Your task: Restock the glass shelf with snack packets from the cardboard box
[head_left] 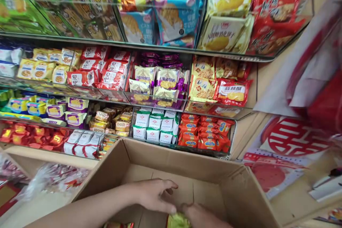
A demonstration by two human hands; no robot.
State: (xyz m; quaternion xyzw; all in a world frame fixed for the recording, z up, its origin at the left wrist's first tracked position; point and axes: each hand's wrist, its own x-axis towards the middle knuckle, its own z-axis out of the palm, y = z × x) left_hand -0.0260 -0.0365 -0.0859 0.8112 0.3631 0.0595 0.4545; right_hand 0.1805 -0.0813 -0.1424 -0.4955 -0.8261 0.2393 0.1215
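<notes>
An open cardboard box (171, 151) stands in front of me, below the shelves. My left hand (156, 194) reaches over its inside from the left, with thumb and index finger apart and nothing visible between them. At the bottom edge my right hand (200, 216), blurred and partly cut off, has its fingers at a yellow-green packet (178, 221) and seems to grip it. The left thumb is just above that packet; whether it touches cannot be made out. A red packet (125, 225) shows in the box at the lower left, mostly out of view.
Shelves of wrapped biscuits rise behind the box, with blue packs (175, 10), red packs (232, 92) and white-green packs (153, 128) behind clear dividers. Left of the box lies a plastic bag (60, 178) of small packets. Red-and-white decorations (294, 137) hang at right.
</notes>
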